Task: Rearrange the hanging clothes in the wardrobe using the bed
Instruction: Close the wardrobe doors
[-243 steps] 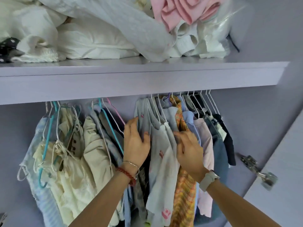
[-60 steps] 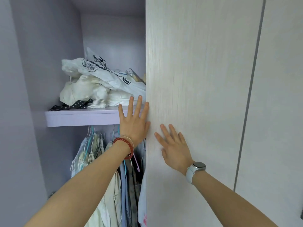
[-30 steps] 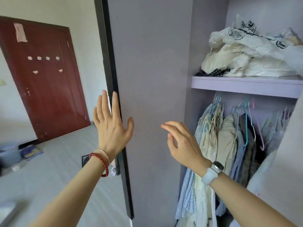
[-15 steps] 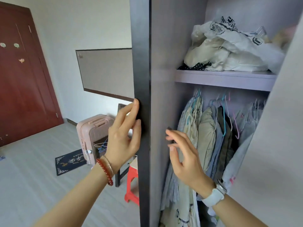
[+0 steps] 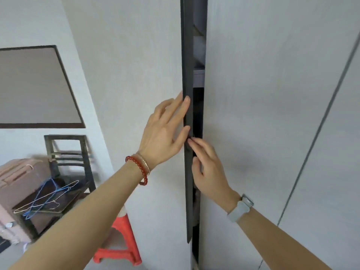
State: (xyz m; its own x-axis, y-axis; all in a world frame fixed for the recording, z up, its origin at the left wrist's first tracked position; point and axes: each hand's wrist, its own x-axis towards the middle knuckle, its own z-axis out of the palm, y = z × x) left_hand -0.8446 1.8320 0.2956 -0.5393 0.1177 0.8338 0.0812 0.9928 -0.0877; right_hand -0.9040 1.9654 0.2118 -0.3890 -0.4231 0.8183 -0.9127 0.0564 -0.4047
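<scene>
wardrobe door [image 5: 136, 94] nearly closed, clothes hidden

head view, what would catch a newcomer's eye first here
Two bare forearms reach up the middle to a nearly shut wardrobe: the left hand lies on the left door's dark edge, and the right hand reaches its fingers into the narrow gap. At lower left, an orange plastic stool stands on the floor, with wire hangers piled on a dark chair.
</scene>
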